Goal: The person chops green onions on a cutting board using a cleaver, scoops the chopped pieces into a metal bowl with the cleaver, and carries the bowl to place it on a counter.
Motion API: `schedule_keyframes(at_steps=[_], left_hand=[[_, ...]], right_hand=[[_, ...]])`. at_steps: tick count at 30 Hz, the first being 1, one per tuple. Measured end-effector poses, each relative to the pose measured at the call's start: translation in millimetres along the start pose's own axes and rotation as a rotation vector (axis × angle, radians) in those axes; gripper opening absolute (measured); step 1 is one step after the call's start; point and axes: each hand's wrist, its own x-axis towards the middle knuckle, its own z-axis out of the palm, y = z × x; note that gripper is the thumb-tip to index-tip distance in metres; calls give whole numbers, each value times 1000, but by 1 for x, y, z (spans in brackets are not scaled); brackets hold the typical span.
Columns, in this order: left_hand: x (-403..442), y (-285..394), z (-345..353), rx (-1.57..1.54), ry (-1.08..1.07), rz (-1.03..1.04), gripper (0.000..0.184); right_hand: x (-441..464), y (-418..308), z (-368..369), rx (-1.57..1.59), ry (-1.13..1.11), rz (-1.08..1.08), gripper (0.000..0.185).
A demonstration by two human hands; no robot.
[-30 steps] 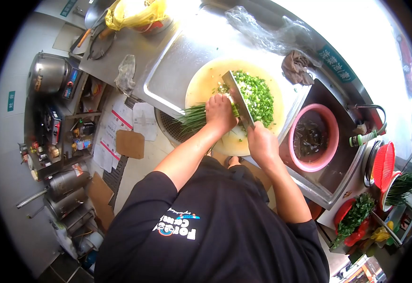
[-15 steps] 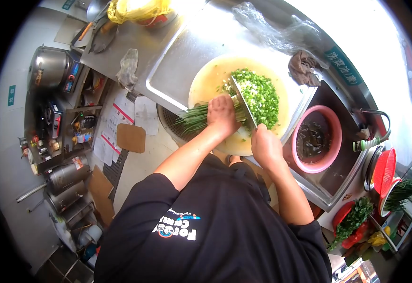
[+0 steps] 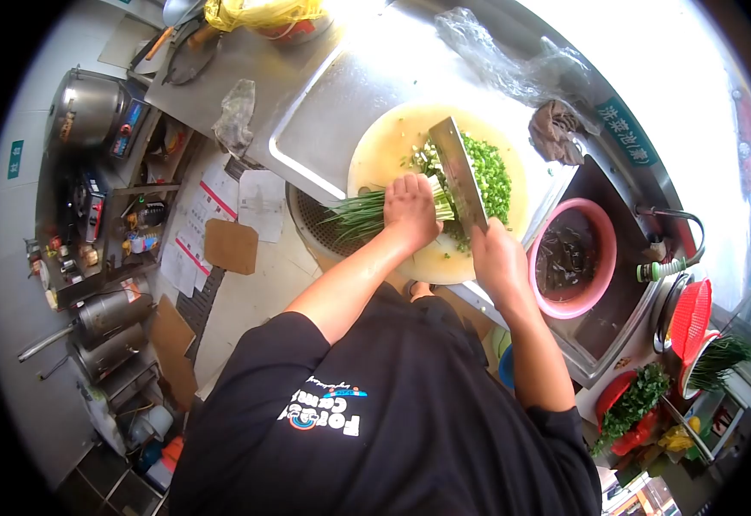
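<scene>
On a round cutting board (image 3: 381, 146) my left hand (image 3: 411, 211) is closed over a bunch of green onions (image 3: 358, 215), pressing it down. Their green ends stick out to the left, past the board's edge. The handle of a cleaver (image 3: 460, 170) is in my right hand (image 3: 500, 262), fingers wrapped round it. Its broad blade is tilted so its flat side shows, just right of the bunch's cut end. Chopped green onion (image 3: 491, 176) lies heaped beyond the blade, partly hidden by it.
A pink basin (image 3: 612, 258) with dark contents in liquid stands in the sink (image 3: 603, 335) at right, near a faucet (image 3: 680, 215). A brown cloth (image 3: 556, 132) and plastic wrap (image 3: 496, 56) lie along the back. Leafy greens (image 3: 642, 404) are at lower right.
The cleaver has turned from nearly edge-on to showing its flat side, and its blade has shifted right, away from my left hand. My right hand has moved slightly right. My left hand keeps its hold.
</scene>
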Motion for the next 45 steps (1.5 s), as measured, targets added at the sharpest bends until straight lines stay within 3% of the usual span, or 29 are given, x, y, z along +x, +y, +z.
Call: schedule_keyframes(at_steps=[3, 10, 15, 25, 33, 36, 38, 43, 45], left_hand=[[3, 6, -11, 14, -155, -36, 79], [4, 3, -1, 77, -88, -26, 74], [4, -6, 18, 44, 131, 55, 70], [1, 2, -6, 15, -67, -8, 69], [2, 0, 8, 48, -15, -5, 70], [2, -3, 16, 27, 156, 52, 64], [0, -9, 22, 12, 145, 56, 66], [-1, -6, 9, -3, 103, 62, 69], [3, 1, 1, -4, 11, -27, 70]], right_hand=[[-22, 5, -2, 5, -7, 17, 23], [-4, 7, 36, -66, -108, 71, 20], [47, 7, 64, -46, -43, 21, 21], [-26, -6, 2, 17, -12, 49, 25], [-5, 10, 44, -10, -33, 27, 21], [30, 7, 66, -17, -20, 22, 21], [39, 13, 70, 4, -15, -6, 21], [18, 6, 27, 13, 26, -27, 25], [-4, -3, 10, 28, 38, -23, 24]])
